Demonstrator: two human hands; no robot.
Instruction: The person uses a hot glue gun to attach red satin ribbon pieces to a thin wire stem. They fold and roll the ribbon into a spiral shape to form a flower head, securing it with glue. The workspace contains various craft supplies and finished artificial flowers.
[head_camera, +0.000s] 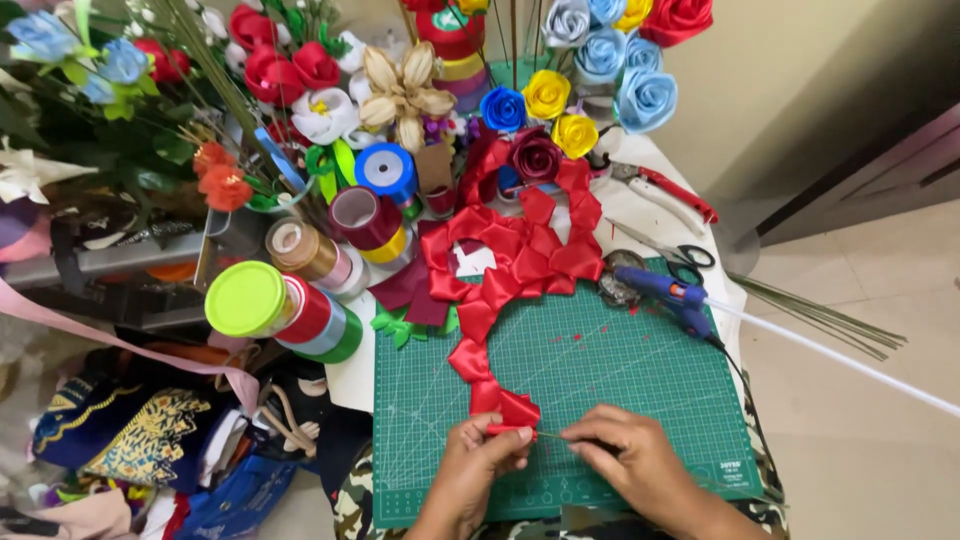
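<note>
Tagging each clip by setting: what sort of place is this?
Likely a home craft corner for ribbon flowers: a green cutting mat, stacked ribbon spools, a blue glue gun and finished ribbon roses.

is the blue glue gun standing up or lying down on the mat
Lying down. The blue glue gun rests on its side at the green cutting mat's upper right edge, away from both hands.
</note>
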